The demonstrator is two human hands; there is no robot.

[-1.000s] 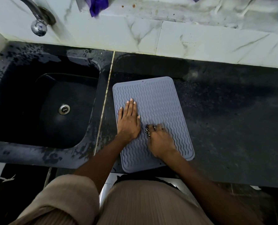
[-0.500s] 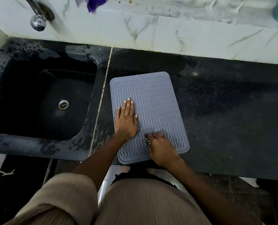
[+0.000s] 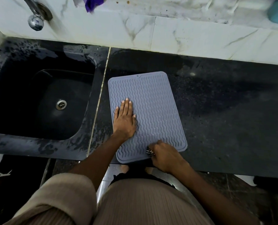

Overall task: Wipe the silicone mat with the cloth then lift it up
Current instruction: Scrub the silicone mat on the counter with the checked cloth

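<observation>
My right hand (image 3: 165, 155) clenches the cloth (image 3: 149, 151) at the silicone mat (image 3: 154, 103)'s near edge | left hand (image 3: 124, 118) flat, pinning mat on the counter (image 3: 224, 111) | step: wiping | next: sweep across, then lift an edge.

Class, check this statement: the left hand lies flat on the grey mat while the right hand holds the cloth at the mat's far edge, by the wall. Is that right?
One detail is wrong. In the head view the right hand holds the cloth at the near edge of the grey mat, by the counter's front, not by the wall. The left hand does lie flat on the mat.
</observation>
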